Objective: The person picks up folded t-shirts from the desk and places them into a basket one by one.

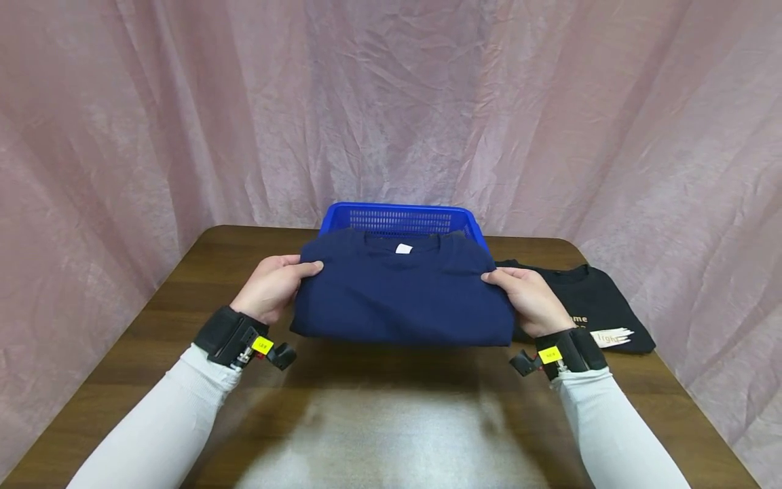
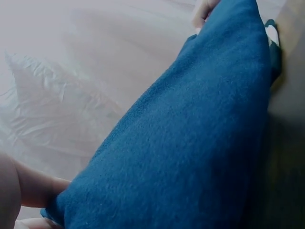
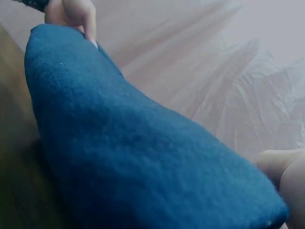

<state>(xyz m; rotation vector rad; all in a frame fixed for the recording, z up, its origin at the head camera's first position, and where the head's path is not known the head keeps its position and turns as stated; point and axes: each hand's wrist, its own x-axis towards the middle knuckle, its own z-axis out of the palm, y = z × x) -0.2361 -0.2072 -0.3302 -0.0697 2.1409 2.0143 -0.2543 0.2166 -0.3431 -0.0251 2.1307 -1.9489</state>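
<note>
A folded navy blue shirt [image 1: 403,299] with a white neck label is held up over the table, its collar toward the back. My left hand [image 1: 273,285] pinches its left side, thumb on top and fingers underneath. At the opposite side my right hand [image 1: 530,297] grips it the same way. In the left wrist view the shirt [image 2: 176,129] slants across the picture, the left thumb and a finger at its corner. The right wrist view shows the cloth [image 3: 128,143] sagging slightly between both hands.
Behind the shirt stands a blue plastic basket [image 1: 397,207] with slotted walls, partly hidden by the cloth. A folded black shirt [image 1: 592,299] with printed lettering lies on the right of the wooden table [image 1: 244,248]. Pink curtains [image 1: 391,102] hang behind.
</note>
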